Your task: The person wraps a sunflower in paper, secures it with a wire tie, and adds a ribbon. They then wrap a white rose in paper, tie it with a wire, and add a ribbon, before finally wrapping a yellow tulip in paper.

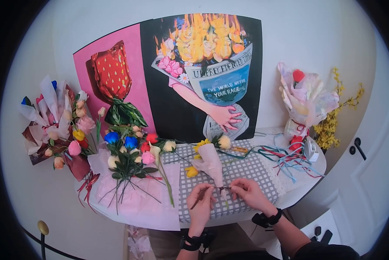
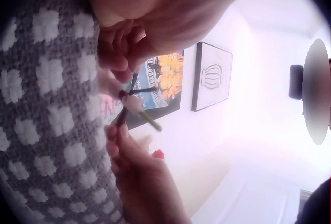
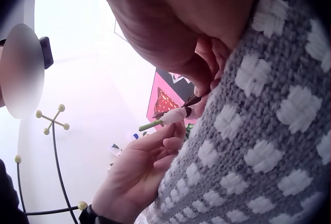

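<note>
A small bouquet wrapped in pale pink paper (image 1: 210,162) lies on the grey and white checked cloth (image 1: 255,173), its narrow end toward me. Beside the wrap's upper end show a yellow tulip (image 1: 191,171) and a yellow daisy-like bloom (image 1: 202,144). My left hand (image 1: 200,206) pinches one side of a thin dark ribbon (image 3: 193,101) at the gathered neck of the wrap. On the other side my right hand (image 1: 251,196) pinches the ribbon between thumb and fingertips. Past the ribbon, a green stem (image 3: 151,126) pokes out of the paper's end.
Loose flowers (image 1: 129,142) with long stems lie on pink tissue (image 1: 168,216) at the left. Ribbons (image 1: 285,158) in blue and red are heaped at the right, before a wrapped bouquet (image 1: 305,102). Two paintings (image 1: 166,117) lean at the back.
</note>
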Motion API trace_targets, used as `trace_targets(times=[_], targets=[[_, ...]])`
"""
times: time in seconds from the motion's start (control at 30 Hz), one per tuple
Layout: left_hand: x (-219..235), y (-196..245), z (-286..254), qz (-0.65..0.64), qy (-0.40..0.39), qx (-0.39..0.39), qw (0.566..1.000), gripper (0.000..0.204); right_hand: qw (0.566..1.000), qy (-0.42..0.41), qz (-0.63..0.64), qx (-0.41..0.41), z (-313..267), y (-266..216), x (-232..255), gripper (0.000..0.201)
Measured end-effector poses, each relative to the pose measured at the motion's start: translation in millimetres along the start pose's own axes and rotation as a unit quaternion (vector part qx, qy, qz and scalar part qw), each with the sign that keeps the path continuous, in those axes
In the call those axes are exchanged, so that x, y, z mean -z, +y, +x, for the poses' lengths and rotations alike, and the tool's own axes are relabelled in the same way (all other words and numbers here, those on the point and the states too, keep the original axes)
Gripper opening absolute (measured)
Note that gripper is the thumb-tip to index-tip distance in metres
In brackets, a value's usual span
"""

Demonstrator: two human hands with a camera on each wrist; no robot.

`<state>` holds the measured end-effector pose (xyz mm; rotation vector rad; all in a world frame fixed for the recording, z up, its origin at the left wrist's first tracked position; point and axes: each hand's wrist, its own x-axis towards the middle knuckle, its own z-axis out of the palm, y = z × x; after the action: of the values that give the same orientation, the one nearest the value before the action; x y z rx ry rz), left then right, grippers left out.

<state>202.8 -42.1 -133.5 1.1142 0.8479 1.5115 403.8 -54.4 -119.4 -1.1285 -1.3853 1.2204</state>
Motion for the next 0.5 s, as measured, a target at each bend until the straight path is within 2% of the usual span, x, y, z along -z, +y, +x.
trace_targets(times=[0.07,0.17,0.3,0.43,0.5], targets=[[3,1,3,-0.010,-0.029,0.034,0.999,0.010,1.000,-0.006,0.012,0.003,1,0,2,0.010],[0,6,1,-0.006,-0.048,-0.008,0.999,0.009,0.999,-0.016,0.030,0.019,3,2,3,0.012],[5,7,0,-0.002,-0.079,0.018,0.997,0.009,0.999,-0.006,0.039,0.028,0,-5,-3,0.013],[3,2,-2,-0.010,-0.079,0.035,0.996,0.010,0.995,0.012,0.091,0.043,-6,-6,-5,0.014],[2,0,-1,-0.011,-0.079,0.038,0.996,0.010,0.994,-0.014,0.091,0.061,-7,-5,-4,0.013]])
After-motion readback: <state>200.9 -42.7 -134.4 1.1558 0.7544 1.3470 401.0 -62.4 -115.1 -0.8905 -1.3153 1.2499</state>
